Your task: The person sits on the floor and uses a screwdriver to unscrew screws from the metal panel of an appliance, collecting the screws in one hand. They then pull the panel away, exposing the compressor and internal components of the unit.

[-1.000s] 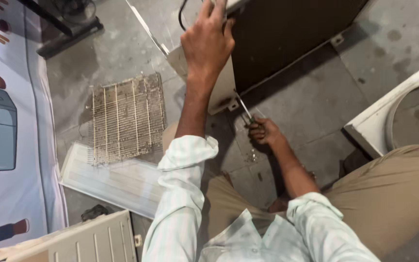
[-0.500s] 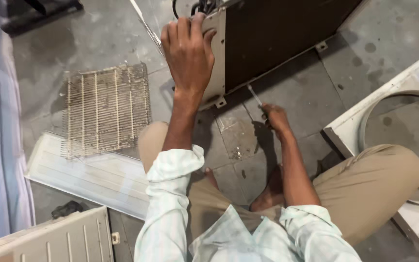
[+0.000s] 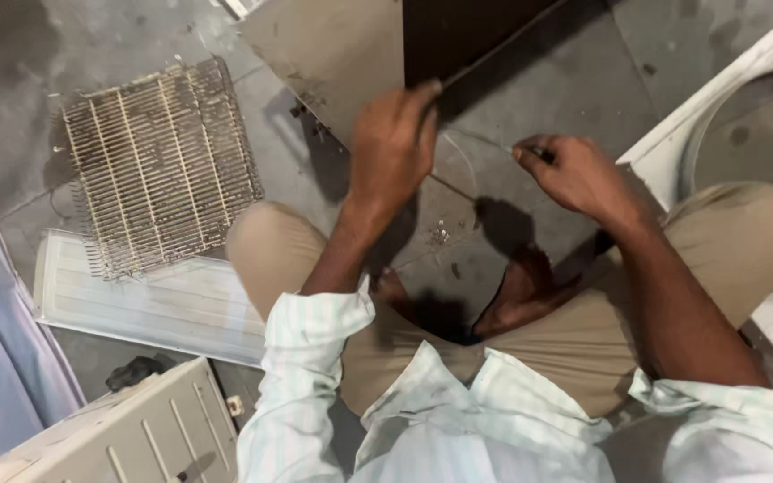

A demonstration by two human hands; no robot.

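Gripping metal panel (image 3: 333, 63) edge, left hand (image 3: 393, 148); right hand (image 3: 579, 174) pinching thin tool (image 3: 539, 152).

An appliance repair workshop — bare concrete floor (image 3: 118, 36) strewn with a dusty wire grille (image 3: 158, 165), white panels (image 3: 149, 300) and casings (image 3: 127, 438)

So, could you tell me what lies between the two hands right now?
In the head view, only bare grey floor shows between the left hand and the right hand, with some small debris lower down.

The left hand (image 3: 393, 148) is stretched forward with fingers curled downward; the right hand (image 3: 577, 174) is closed, wrist bent.
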